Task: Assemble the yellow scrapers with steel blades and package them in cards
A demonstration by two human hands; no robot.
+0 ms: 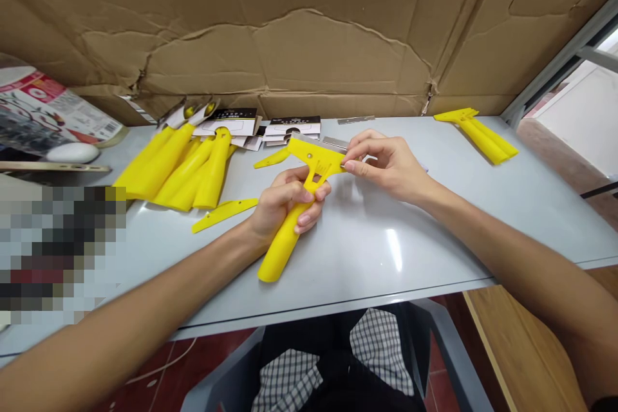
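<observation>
A yellow scraper (282, 239) with a wide flat head is held tilted above the table by my left hand (290, 203), its fingers wrapped round the handle just below the head. My right hand (383, 164) is closed in a pinch at the right end of the head, on something small that its fingertips mostly hide. A thin metal strip shows along the top edge of the head. Two flat yellow pieces lie on the table, one (224, 214) left of my left hand and the other (271, 158) behind it.
Several yellow handles (168, 167) lie at the left near black-and-white cards (294, 125). A metal blade (356, 120) rests at the back. Another yellow scraper (483, 135) lies far right. Cardboard (328, 58) stands behind the table (434, 232); a white mouse (72, 152) sits left.
</observation>
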